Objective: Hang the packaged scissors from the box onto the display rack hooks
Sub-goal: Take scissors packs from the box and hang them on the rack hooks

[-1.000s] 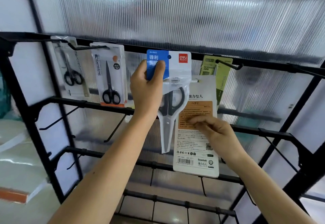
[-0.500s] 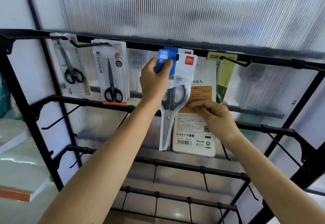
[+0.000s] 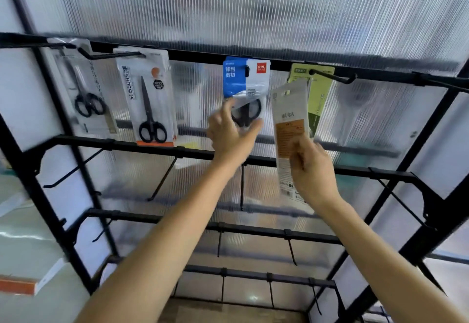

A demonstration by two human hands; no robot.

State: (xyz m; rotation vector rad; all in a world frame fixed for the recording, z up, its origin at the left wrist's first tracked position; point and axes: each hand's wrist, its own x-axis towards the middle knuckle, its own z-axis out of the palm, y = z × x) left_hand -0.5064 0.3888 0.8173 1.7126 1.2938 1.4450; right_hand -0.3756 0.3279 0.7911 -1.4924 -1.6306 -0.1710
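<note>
Ribbed translucent panel (image 3: 253, 13) backs a black rack (image 3: 101, 141), seen from below at arm's reach.

The white pack (image 3: 289, 130), orange label facing the person, is in the air just right of centre. The right hand (image 3: 313, 170) pinches its lower half, so the top edge and its hang hole are free to be aimed. That hole sits just below and left of the right hook (image 3: 332, 77), where a green pack (image 3: 321, 94) already hangs. My reading is that the white pack is meant for this hook, in front of the green one. It needs to rise and be threaded over the upturned tip.

Left of it, the blue pack (image 3: 246, 76) hangs from the middle hook (image 3: 246, 71) on the top rail (image 3: 193, 55), flat against the panel. The left hand (image 3: 231, 132) is spread open at its lower part, gripping nothing. Blur hides whether the fingertips touch the plastic. Probably it is there to settle the pack so it hangs straight.

Farther left, two more scissor packs (image 3: 149, 97) hang on the same rail, the row filling from left to right. Lower hooks (image 3: 162, 180) on the rails beneath carry nothing. No box can be made out for certain.
</note>
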